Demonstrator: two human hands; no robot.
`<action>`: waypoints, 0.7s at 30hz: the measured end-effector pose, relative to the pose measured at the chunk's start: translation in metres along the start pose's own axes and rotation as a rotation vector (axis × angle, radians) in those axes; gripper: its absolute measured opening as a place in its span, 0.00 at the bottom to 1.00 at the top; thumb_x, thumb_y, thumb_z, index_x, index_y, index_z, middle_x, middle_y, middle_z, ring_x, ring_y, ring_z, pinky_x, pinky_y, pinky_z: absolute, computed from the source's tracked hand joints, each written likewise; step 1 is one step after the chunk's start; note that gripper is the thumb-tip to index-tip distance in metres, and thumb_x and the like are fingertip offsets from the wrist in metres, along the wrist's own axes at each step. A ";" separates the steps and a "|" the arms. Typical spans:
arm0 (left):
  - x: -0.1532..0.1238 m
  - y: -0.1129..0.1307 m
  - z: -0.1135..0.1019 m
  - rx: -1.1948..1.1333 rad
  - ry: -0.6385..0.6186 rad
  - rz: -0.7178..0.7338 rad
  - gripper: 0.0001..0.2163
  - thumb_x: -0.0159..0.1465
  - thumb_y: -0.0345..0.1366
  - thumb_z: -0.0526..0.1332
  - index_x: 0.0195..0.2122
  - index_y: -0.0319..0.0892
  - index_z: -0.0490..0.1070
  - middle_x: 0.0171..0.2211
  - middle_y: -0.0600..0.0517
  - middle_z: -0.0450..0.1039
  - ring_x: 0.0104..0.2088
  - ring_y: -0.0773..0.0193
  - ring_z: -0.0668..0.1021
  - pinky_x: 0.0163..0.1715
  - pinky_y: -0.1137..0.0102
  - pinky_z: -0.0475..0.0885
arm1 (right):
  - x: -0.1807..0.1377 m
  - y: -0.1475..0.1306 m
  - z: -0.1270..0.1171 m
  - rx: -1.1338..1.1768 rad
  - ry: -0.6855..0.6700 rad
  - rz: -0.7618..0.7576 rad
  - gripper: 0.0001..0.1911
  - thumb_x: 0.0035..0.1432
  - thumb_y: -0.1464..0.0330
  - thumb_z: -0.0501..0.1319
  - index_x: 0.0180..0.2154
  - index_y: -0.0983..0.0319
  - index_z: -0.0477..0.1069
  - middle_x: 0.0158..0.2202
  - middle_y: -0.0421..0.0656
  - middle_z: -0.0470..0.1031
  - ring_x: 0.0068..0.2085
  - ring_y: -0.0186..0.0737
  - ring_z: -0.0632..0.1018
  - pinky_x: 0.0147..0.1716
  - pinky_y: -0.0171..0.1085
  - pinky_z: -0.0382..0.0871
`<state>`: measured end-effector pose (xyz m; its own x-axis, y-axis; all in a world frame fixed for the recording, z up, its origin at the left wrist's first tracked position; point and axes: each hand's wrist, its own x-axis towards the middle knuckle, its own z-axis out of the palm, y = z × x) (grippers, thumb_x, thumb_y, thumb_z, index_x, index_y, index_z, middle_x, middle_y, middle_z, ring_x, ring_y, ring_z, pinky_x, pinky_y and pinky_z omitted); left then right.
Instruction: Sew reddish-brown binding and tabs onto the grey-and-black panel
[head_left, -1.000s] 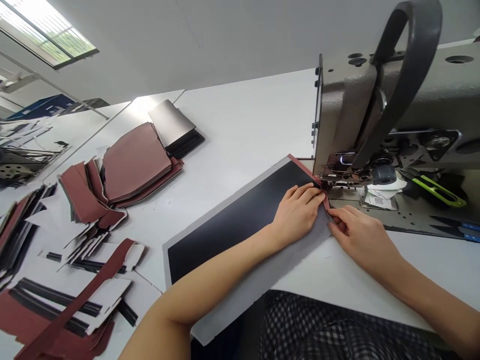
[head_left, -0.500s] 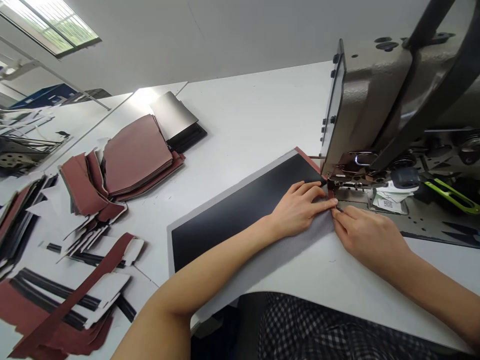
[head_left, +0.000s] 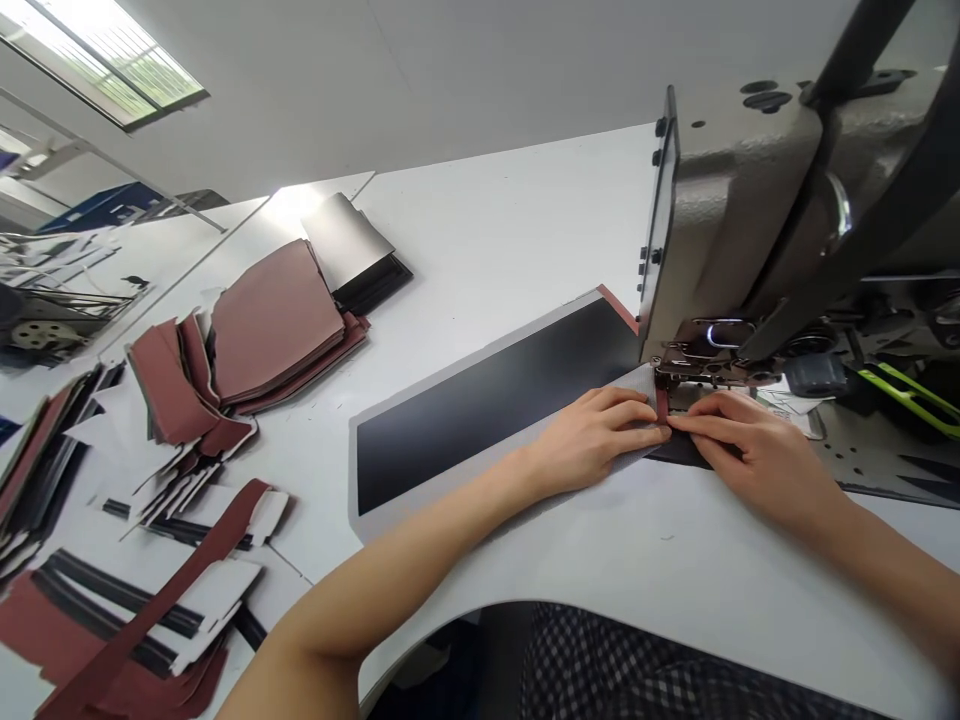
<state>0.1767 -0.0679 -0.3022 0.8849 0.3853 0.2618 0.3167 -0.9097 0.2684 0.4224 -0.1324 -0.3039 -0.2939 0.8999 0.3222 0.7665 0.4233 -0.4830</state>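
A flat panel point(head_left: 480, 395), black in the middle with a light grey mesh border, lies on the table with its right end at the sewing machine's point(head_left: 720, 200) presser foot. A narrow reddish-brown strip point(head_left: 661, 402) edges that end. My left hand point(head_left: 604, 435) rests on the panel's near right part, fingers stretched out, their tips beside the strip. On the other side, my right hand point(head_left: 750, 440) pinches the strip's near end between thumb and fingers, just in front of the foot. The needle area is partly hidden.
Stacked reddish-brown pieces point(head_left: 274, 320) and a shiny grey sheet point(head_left: 345, 240) lie on the left of the white table. Nearer are black-and-white strips point(head_left: 120, 600) and a long reddish-brown strip point(head_left: 165, 595). Yellow-green snips point(head_left: 911, 400) lie right of the machine.
The panel has turned slightly, its far-left end shifting right and its near edge moving away from me. My right hand has shifted forward, with its fingers straighter along the strip.
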 end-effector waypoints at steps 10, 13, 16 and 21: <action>0.005 -0.012 0.004 -0.100 0.087 -0.019 0.12 0.72 0.27 0.53 0.50 0.43 0.74 0.52 0.51 0.79 0.62 0.59 0.73 0.62 0.66 0.71 | 0.003 0.006 0.008 -0.119 -0.044 -0.114 0.22 0.66 0.74 0.51 0.53 0.53 0.77 0.48 0.44 0.74 0.46 0.45 0.76 0.51 0.48 0.69; 0.012 -0.022 0.003 -0.092 0.103 -0.008 0.13 0.71 0.26 0.53 0.49 0.44 0.75 0.53 0.51 0.79 0.62 0.60 0.74 0.62 0.66 0.72 | 0.005 0.008 0.011 -0.185 -0.021 -0.104 0.23 0.65 0.75 0.52 0.56 0.57 0.75 0.54 0.43 0.74 0.48 0.47 0.76 0.54 0.49 0.68; 0.019 -0.033 0.003 -0.079 0.123 -0.034 0.14 0.71 0.26 0.53 0.48 0.44 0.77 0.53 0.51 0.79 0.60 0.61 0.76 0.58 0.68 0.74 | 0.005 0.008 0.013 -0.197 0.015 -0.095 0.23 0.65 0.75 0.52 0.56 0.57 0.75 0.55 0.42 0.75 0.47 0.45 0.76 0.52 0.46 0.70; 0.026 -0.042 0.004 -0.059 0.123 -0.074 0.17 0.70 0.23 0.52 0.50 0.45 0.77 0.53 0.52 0.79 0.58 0.63 0.76 0.58 0.70 0.73 | 0.004 0.008 0.012 -0.182 0.017 -0.104 0.21 0.66 0.74 0.52 0.53 0.58 0.77 0.55 0.42 0.76 0.45 0.44 0.77 0.53 0.47 0.71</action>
<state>0.1878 -0.0201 -0.3107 0.8101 0.4704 0.3499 0.3556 -0.8688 0.3445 0.4206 -0.1243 -0.3169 -0.3685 0.8497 0.3772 0.8234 0.4866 -0.2918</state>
